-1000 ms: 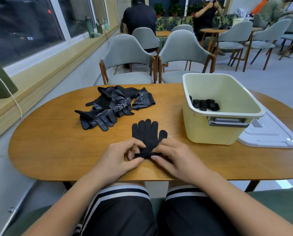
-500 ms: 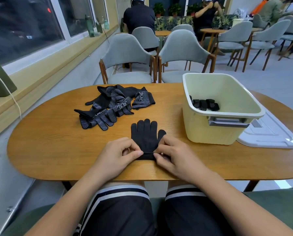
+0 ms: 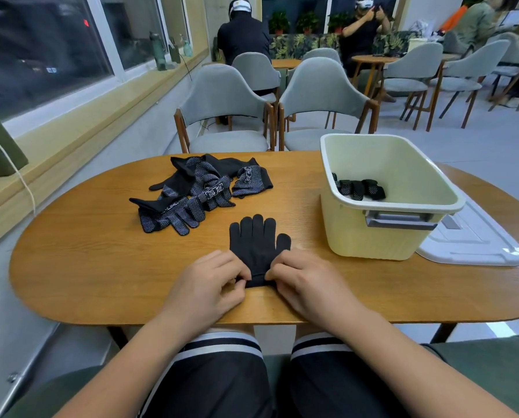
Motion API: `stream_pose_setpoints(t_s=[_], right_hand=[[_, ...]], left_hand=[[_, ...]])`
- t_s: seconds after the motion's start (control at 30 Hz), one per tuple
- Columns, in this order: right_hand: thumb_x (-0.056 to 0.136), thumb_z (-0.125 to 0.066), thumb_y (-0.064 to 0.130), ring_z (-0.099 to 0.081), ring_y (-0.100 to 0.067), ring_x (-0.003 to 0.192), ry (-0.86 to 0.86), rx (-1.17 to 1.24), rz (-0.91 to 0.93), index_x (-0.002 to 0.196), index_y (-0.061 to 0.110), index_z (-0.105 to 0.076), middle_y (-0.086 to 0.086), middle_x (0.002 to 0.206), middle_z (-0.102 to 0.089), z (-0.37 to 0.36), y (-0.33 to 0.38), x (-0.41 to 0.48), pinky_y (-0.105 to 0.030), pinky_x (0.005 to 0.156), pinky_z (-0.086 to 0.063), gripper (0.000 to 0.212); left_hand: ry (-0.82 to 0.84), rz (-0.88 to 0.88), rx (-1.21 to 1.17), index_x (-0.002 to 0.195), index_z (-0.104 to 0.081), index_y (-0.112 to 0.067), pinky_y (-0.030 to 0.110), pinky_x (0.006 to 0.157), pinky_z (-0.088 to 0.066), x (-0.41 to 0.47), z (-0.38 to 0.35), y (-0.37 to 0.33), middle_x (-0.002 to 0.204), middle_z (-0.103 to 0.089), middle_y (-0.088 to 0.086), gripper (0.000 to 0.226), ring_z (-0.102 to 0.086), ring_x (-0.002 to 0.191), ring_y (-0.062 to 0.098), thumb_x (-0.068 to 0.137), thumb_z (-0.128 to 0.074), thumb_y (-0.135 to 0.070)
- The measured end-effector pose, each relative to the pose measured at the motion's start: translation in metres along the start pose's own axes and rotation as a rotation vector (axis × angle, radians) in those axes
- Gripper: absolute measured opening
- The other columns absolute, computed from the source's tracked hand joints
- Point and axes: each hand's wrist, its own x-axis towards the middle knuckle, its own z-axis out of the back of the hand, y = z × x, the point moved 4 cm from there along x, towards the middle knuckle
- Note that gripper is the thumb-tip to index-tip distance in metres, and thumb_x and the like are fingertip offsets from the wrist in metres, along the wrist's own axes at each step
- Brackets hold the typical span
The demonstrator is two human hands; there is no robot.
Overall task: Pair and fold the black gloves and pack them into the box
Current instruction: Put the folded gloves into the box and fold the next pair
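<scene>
A plain black glove [image 3: 256, 245] lies flat on the wooden table [image 3: 86, 267], fingers pointing away from me. My left hand [image 3: 213, 282] pinches the left side of its cuff and my right hand [image 3: 300, 282] pinches the right side. A loose pile of black dotted gloves [image 3: 198, 193] sits farther back to the left. The pale yellow box [image 3: 385, 230] stands at the right with a folded black glove bundle [image 3: 359, 188] inside.
A white lid [image 3: 475, 245] lies flat just right of the box. Two grey chairs [image 3: 225, 101] stand across the table. People sit at other tables in the background. A window ledge runs along the left.
Both hands have drawn the glove's cuff slightly toward me and flattened it; the glove now lies straighter. The pile and box have not moved.
</scene>
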Motion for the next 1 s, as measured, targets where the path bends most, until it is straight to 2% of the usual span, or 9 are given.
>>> stream_pose_setpoints(t_s=[0.17, 0.33, 0.43, 0.53, 0.6, 0.7, 0.87, 1.0], right_hand=[[0.098, -0.064, 0.025, -0.062, -0.019, 0.093, 0.024, 0.019, -0.035, 0.105, 0.02, -0.074, 0.005, 0.105, -0.065, 0.003, 0.006, -0.001, -0.035, 0.077, -0.052, 0.013], [0.1, -0.067, 0.04, -0.063, -0.014, 0.096, 0.043, 0.03, -0.078, 0.11, 0.024, -0.073, 0.009, 0.109, -0.065, 0.003, 0.004, 0.0, -0.033, 0.077, -0.055, 0.02], [0.1, -0.07, 0.037, -0.064, -0.012, 0.094, 0.032, 0.046, -0.099, 0.111, 0.026, -0.074, 0.012, 0.108, -0.066, 0.002, 0.002, 0.0, -0.034, 0.076, -0.057, 0.016], [0.101, -0.069, 0.034, -0.059, -0.004, 0.083, 0.043, 0.108, -0.13, 0.11, 0.027, -0.072, 0.013, 0.103, -0.066, 0.002, 0.0, 0.002, -0.033, 0.069, -0.054, 0.012], [0.101, -0.07, 0.03, -0.053, 0.001, 0.077, 0.063, 0.201, -0.165, 0.11, 0.028, -0.07, 0.014, 0.099, -0.065, 0.004, -0.002, 0.003, -0.025, 0.069, -0.048, 0.009], [0.101, -0.072, 0.024, -0.056, -0.003, 0.079, 0.085, 0.302, -0.211, 0.109, 0.027, -0.072, 0.012, 0.096, -0.067, 0.006, -0.006, 0.004, -0.015, 0.071, -0.039, 0.008], [0.099, -0.071, 0.027, -0.062, -0.007, 0.089, 0.109, 0.351, -0.291, 0.104, 0.032, -0.075, 0.014, 0.097, -0.07, 0.004, -0.011, 0.007, -0.024, 0.077, -0.048, 0.008], [0.1, -0.069, 0.03, -0.06, -0.005, 0.093, 0.115, 0.32, -0.328, 0.101, 0.031, -0.076, 0.014, 0.097, -0.067, 0.0, -0.014, 0.009, -0.03, 0.084, -0.05, 0.007]], left_hand=[[0.039, 0.049, -0.026, 0.096, -0.072, -0.031, 0.034, 0.08, -0.054, -0.001, 0.0, 0.002, 0.1, -0.061, -0.023, 0.013, -0.059, 0.097, 0.006, 0.086, -0.078, -0.035], [0.029, 0.071, -0.026, 0.102, -0.075, -0.033, 0.03, 0.087, -0.054, -0.001, 0.002, 0.004, 0.103, -0.065, -0.026, 0.016, -0.06, 0.102, 0.002, 0.087, -0.078, -0.029], [0.022, 0.076, 0.001, 0.105, -0.073, -0.034, 0.029, 0.084, -0.052, 0.0, 0.001, 0.001, 0.096, -0.061, -0.028, 0.017, -0.059, 0.093, -0.001, 0.088, -0.071, -0.033], [0.04, 0.156, -0.086, 0.108, -0.067, -0.04, 0.029, 0.076, -0.053, -0.001, 0.001, 0.005, 0.087, -0.061, -0.022, 0.022, -0.062, 0.082, 0.007, 0.088, -0.07, -0.031], [0.056, 0.23, -0.193, 0.104, -0.067, -0.04, 0.03, 0.073, -0.054, 0.0, 0.001, 0.009, 0.085, -0.065, -0.014, 0.026, -0.063, 0.077, 0.014, 0.086, -0.074, -0.022], [0.081, 0.253, -0.202, 0.091, -0.067, -0.036, 0.032, 0.07, -0.053, 0.003, 0.0, 0.011, 0.08, -0.063, -0.01, 0.02, -0.061, 0.075, 0.016, 0.087, -0.075, -0.019], [0.067, 0.279, -0.182, 0.08, -0.07, -0.035, 0.019, 0.072, -0.048, 0.006, -0.002, 0.017, 0.089, -0.063, -0.015, 0.018, -0.063, 0.086, 0.015, 0.09, -0.076, -0.021], [0.027, 0.304, -0.171, 0.082, -0.072, -0.038, 0.016, 0.073, -0.046, 0.005, -0.003, 0.019, 0.09, -0.061, -0.017, 0.015, -0.062, 0.088, 0.012, 0.091, -0.077, -0.027]])
